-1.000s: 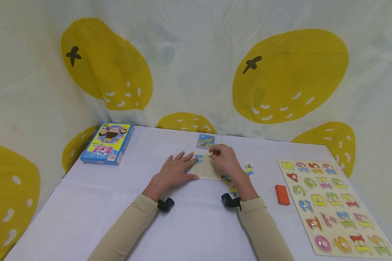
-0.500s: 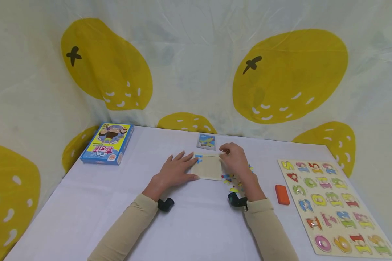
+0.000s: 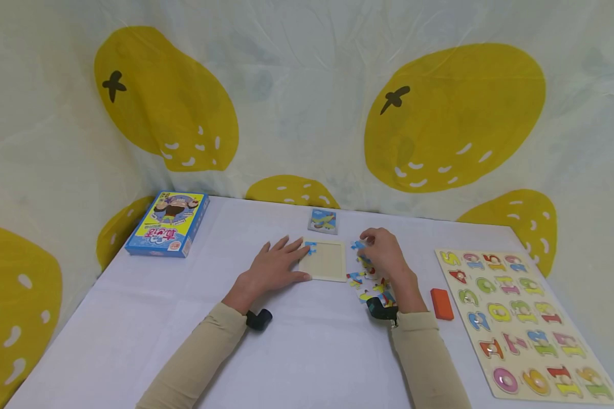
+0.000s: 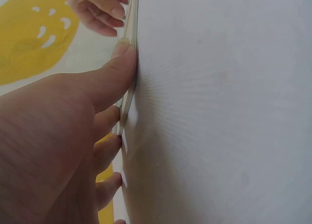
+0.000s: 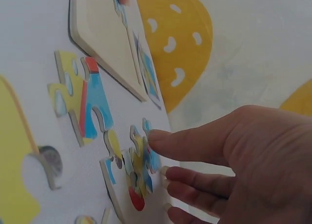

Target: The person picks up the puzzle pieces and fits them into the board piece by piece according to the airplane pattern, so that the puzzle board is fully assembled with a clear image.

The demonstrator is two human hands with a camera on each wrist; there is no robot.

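A shallow wooden puzzle tray (image 3: 327, 262) lies flat on the table, with blue pieces (image 3: 311, 247) in its upper left corner. My left hand (image 3: 273, 271) rests at the tray's left side, fingers spread; in the left wrist view the thumb (image 4: 124, 63) touches the tray's edge. My right hand (image 3: 386, 257) is right of the tray, over a group of loose puzzle pieces (image 3: 370, 289). In the right wrist view its thumb (image 5: 185, 143) touches or nearly touches a blue and yellow piece (image 5: 147, 155); whether it is gripped cannot be told.
A small airplane picture (image 3: 323, 221) lies behind the tray. A blue and yellow box (image 3: 169, 224) stands at the back left. To the right are a red block (image 3: 442, 304) and a large number board (image 3: 522, 324). A patterned cloth (image 3: 297, 113) hangs behind the table.
My right hand has moved from over the tray's right part to the right, over the loose pieces, uncovering the tray and several pieces. The left hand has stayed in place.
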